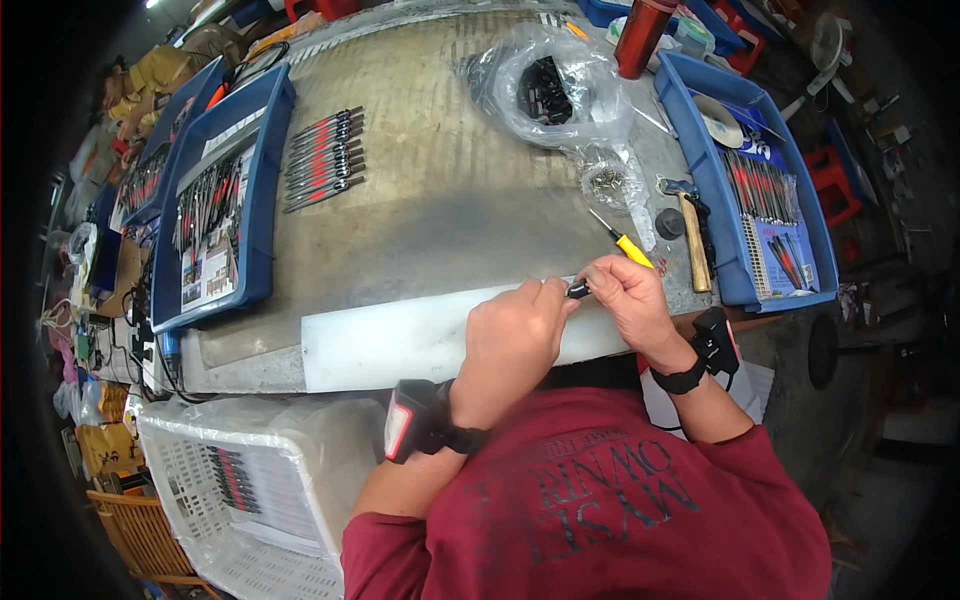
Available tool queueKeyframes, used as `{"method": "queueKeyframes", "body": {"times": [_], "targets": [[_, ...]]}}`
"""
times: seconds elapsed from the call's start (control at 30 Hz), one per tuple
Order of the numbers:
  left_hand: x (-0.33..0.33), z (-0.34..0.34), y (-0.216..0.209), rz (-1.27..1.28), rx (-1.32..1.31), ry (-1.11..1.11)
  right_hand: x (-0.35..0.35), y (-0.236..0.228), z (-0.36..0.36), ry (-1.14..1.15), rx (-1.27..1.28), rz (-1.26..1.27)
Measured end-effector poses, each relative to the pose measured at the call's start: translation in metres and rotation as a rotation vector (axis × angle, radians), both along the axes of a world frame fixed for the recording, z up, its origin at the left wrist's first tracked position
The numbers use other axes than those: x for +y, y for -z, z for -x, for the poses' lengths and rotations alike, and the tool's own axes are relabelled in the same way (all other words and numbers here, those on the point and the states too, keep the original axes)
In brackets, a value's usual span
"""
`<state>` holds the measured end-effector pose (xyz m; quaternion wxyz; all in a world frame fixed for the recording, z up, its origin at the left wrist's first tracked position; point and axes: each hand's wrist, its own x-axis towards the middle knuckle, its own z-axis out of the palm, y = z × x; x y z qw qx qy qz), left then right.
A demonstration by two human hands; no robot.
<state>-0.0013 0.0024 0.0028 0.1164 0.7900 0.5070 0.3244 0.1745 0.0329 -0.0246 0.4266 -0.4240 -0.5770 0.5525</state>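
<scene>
Over the white board [390, 335] at the table's near edge, both hands meet around a small black part [578, 290]. My right hand [628, 300] pinches it between thumb and fingers. My left hand [515, 335] is closed at its other end, back of the hand upward; the fingertips are partly hidden, and whatever else they grip is too small to make out. Just beyond my right hand lies a yellow-handled screwdriver [630, 248]. A hammer [695, 240] with a wooden handle rests further right, beside a small black round piece [669, 223].
Blue trays [262, 190] [735, 270] with black-and-red tools flank the table. A row of similar tools [325, 160] lies back left. Beyond my hands sit a plastic bag [490, 85] of black parts and a bag of small metal pieces [607, 182]. A white crate [300, 480] stands lower left.
</scene>
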Motion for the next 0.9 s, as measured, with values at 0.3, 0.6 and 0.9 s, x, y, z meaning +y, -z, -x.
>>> {"method": "queueKeyframes", "body": {"times": [0.3, 0.6, 0.9], "targets": [[0.006, 0.005, 0.000, 0.269, -0.323, 0.103, 0.005, -0.027, -0.022, -0.232, -0.293, -0.294], [0.008, 0.008, 0.000, 0.436, -0.353, 0.057, 0.008, -0.028, -0.020, -0.336, -0.319, -0.430], [0.009, 0.008, 0.007, 0.473, -0.424, -0.024, -0.013, -0.017, -0.001, -0.020, -0.392, -0.523]]}}
